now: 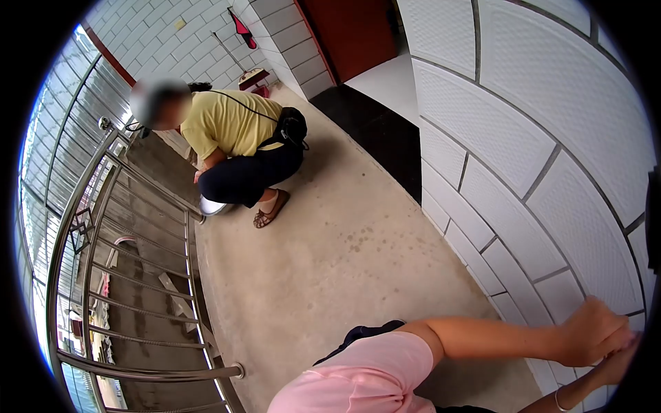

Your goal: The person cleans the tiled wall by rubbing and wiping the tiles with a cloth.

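Note:
My left hand (589, 333) is at the far right edge of the head view, at the end of a bare forearm coming out of a pink sleeve (368, 375). Its fingers are curled closed; whatever may be in them is hidden. Just below, close against it, is my right hand (617, 365), partly cut off by the dark edge of the view. A thin bracelet (561, 400) circles that wrist. The fingers of my right hand are mostly hidden. Both hands are in front of the white tiled wall (544, 275).
Another person (237, 134) in a yellow shirt squats by the metal railing (141, 372), a silvery basin (212, 206) partly hidden at their knees. Behind them a broom and dustpan (255, 79) lean at the tiled wall. A reddish door (351, 38) and dark threshold (379, 131) border the concrete floor (330, 255).

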`<state>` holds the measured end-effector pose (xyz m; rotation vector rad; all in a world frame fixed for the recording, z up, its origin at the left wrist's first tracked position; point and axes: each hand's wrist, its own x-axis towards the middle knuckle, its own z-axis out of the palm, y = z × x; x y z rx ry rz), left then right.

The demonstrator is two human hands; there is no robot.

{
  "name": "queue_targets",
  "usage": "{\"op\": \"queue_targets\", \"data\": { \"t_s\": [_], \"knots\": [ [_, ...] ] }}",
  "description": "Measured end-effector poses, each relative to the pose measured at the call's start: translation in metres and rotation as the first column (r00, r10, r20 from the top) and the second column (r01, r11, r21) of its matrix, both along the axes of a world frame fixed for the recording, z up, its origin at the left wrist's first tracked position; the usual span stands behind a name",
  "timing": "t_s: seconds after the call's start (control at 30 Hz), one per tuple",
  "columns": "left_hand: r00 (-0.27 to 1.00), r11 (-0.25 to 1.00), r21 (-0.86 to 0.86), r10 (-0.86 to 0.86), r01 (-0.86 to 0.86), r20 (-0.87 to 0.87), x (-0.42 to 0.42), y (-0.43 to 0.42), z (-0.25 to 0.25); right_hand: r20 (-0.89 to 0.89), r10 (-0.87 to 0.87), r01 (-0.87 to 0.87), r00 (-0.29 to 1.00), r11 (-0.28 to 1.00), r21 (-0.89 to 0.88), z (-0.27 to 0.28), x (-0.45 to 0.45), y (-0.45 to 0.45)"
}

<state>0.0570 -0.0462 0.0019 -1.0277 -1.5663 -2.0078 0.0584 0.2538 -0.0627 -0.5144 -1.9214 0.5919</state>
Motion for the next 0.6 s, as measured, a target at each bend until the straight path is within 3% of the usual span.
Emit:
{"op": "queue_targets", "data": {
  "t_s": [0.03, 0.1, 0.17, 0.2, 0.27, 0.37, 0.5, 0.6],
  "knots": [
    [0.997, 0.998, -0.024, 0.057, -0.058, -0.050, -0.001, 0.000, -0.003, 0.006, 0.002, -0.002, 1.000, 1.000, 0.002, 0.009, 0.002, -0.017],
    [0.989, 0.992, -0.047, 0.114, -0.119, -0.097, 0.002, 0.001, -0.002, -0.193, 0.049, -0.056, 0.980, 0.998, -0.030, 0.022, 0.003, -0.051],
    [0.881, 0.915, 0.026, 0.394, -0.402, -0.263, 0.006, 0.000, 0.004, -0.171, 0.073, -0.068, 0.983, 0.997, 0.036, 0.015, 0.003, -0.030],
    [0.877, 0.912, 0.024, 0.400, -0.409, -0.267, 0.005, -0.001, 0.005, -0.146, 0.099, -0.083, 0.984, 0.991, 0.109, 0.017, 0.001, -0.030],
    [0.965, 0.978, -0.044, 0.195, -0.205, -0.174, 0.002, -0.004, 0.007, -0.143, 0.084, -0.075, 0.986, 0.995, 0.065, 0.017, -0.002, -0.033],
    [0.990, 0.996, -0.058, 0.063, -0.071, -0.122, -0.004, -0.005, 0.004, -0.148, 0.057, -0.062, 0.987, 0.998, -0.031, 0.027, 0.001, -0.060],
    [0.986, 0.995, -0.071, 0.061, -0.073, -0.157, -0.006, -0.004, 0.005, -0.132, 0.044, -0.059, 0.990, 0.992, -0.111, 0.038, 0.004, -0.083],
    [0.986, 0.996, 0.014, 0.085, -0.084, -0.143, -0.007, -0.007, 0.008, -0.209, 0.027, -0.063, 0.977, 0.984, -0.167, 0.028, -0.006, -0.078]
  ]
}}
